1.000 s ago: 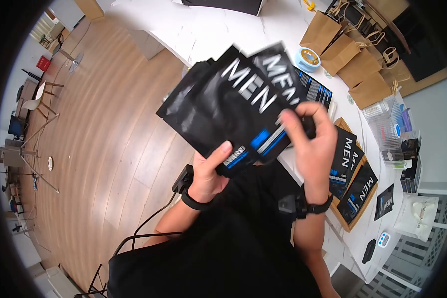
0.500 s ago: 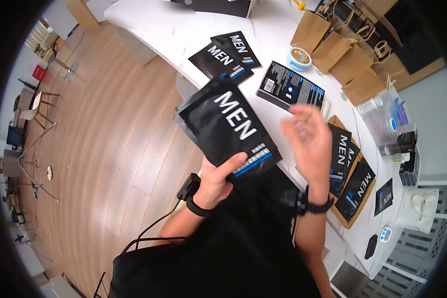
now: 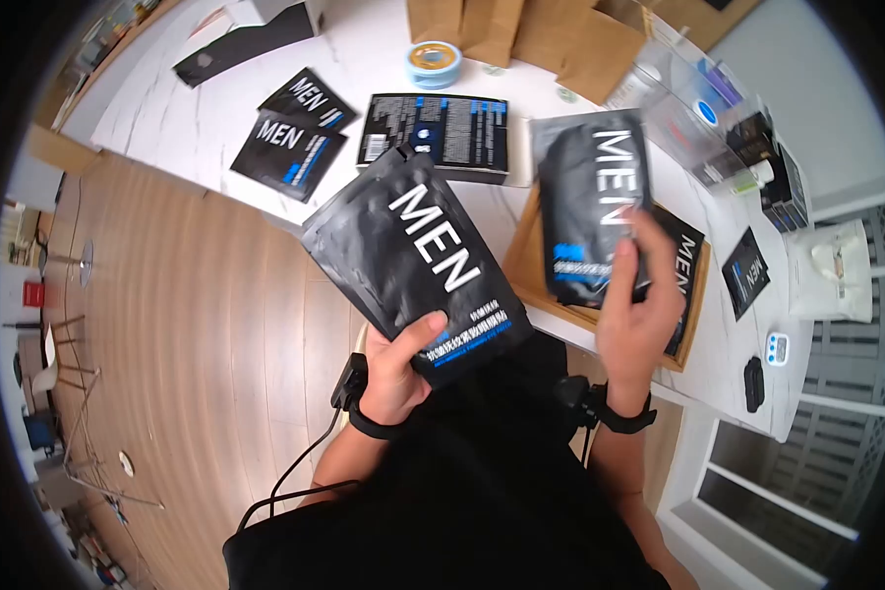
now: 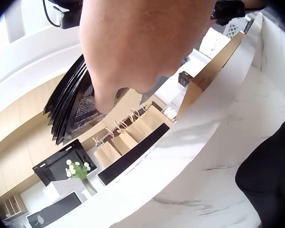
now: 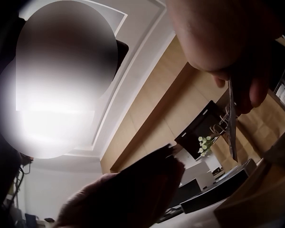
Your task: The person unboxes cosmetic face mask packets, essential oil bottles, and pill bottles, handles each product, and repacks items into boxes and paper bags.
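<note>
A thick stack of black "MEN" sachets [image 3: 388, 265] is gripped in my left hand [image 3: 391, 379], thumb on top near its lower edge. The left wrist view shows the stacked sachet edges [image 4: 66, 107] fanned beside the hand. My right hand [image 3: 644, 329] pinches a sachet [image 3: 590, 182] by its lower part, above the wooden tray [image 3: 523, 246]. Seen from the right wrist, this sachet [image 5: 232, 123] is nearly edge-on, hanging below the fingers. Another "MEN" sachet [image 3: 685, 258] lies in the tray, partly hidden by my right hand.
Two sachets [image 3: 285, 152] overlap on the marble-patterned table at left. A black printed box [image 3: 438, 133] lies behind the stack, a blue tape roll [image 3: 433, 64] beyond it. Paper bags [image 3: 595, 49], clear containers [image 3: 678, 123], a small sachet [image 3: 745, 273] and a timer [image 3: 777, 348] stand around the right side.
The head view has turned right. My right hand, empty half a second ago, now holds a sachet over the tray. My left hand keeps its grip on the stack.
</note>
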Demonstrator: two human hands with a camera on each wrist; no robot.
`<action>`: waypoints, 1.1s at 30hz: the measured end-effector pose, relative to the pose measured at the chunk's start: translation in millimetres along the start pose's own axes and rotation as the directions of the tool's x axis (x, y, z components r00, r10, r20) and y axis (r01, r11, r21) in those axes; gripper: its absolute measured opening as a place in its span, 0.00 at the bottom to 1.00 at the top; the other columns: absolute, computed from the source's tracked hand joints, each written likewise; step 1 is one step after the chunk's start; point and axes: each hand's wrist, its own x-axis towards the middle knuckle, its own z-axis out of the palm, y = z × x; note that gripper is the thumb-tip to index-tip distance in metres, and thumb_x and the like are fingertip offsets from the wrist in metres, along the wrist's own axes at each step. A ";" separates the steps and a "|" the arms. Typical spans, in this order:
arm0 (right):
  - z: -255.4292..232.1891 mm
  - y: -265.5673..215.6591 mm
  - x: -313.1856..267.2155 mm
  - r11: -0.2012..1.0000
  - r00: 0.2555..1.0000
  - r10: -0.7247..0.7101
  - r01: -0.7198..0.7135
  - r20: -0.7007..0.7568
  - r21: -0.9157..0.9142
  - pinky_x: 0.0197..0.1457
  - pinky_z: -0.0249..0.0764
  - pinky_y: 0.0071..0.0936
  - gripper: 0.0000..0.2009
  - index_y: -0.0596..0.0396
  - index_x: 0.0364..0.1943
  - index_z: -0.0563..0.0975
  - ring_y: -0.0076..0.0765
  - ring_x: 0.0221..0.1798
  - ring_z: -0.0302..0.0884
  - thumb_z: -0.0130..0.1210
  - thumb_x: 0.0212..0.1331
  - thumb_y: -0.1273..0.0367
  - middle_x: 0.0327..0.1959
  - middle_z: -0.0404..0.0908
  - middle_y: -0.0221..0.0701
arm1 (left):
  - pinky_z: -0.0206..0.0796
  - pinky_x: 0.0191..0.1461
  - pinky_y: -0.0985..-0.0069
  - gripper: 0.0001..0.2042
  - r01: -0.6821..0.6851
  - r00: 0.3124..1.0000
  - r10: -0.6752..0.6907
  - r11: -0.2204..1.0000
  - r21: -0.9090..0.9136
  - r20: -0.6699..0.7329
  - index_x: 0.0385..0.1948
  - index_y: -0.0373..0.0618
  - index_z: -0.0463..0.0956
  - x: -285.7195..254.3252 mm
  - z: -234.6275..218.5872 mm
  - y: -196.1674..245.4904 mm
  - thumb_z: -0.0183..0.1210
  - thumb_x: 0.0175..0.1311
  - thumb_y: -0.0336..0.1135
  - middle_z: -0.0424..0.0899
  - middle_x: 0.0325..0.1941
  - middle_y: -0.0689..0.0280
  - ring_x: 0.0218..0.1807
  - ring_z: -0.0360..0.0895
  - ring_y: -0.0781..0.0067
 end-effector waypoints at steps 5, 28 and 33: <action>-2.6 -20.0 -15.5 0.997 0.935 -0.033 0.003 0.353 0.083 0.32 0.69 0.24 0.07 0.61 0.39 0.81 0.31 0.27 0.76 0.65 0.56 0.77 0.28 0.80 0.36 | 0.73 0.60 0.68 0.23 -0.019 0.997 0.008 0.989 0.145 0.076 0.61 0.36 0.69 0.0 12.7 -14.6 0.61 0.62 0.22 0.80 0.58 0.56 0.57 0.80 0.65; -222.6 88.5 55.7 0.969 0.755 0.247 -0.214 -0.607 0.127 0.43 0.79 0.26 0.22 0.62 0.59 0.72 0.27 0.41 0.82 0.59 0.68 0.61 0.45 0.83 0.38 | 0.72 0.63 0.52 0.34 -0.048 0.999 0.044 0.991 0.123 0.031 0.70 0.34 0.53 5.9 1.8 -24.8 0.58 0.64 0.35 0.68 0.69 0.46 0.64 0.73 0.47; -252.4 144.6 -12.3 0.068 0.962 -0.251 -0.098 -0.112 -0.993 0.42 0.73 0.22 0.25 0.63 0.53 0.77 0.28 0.39 0.81 0.64 0.62 0.55 0.40 0.84 0.39 | 0.70 0.64 0.62 0.28 0.062 0.998 -0.063 0.995 0.076 0.016 0.64 0.33 0.64 2.5 11.0 -33.7 0.60 0.61 0.26 0.77 0.60 0.52 0.59 0.78 0.57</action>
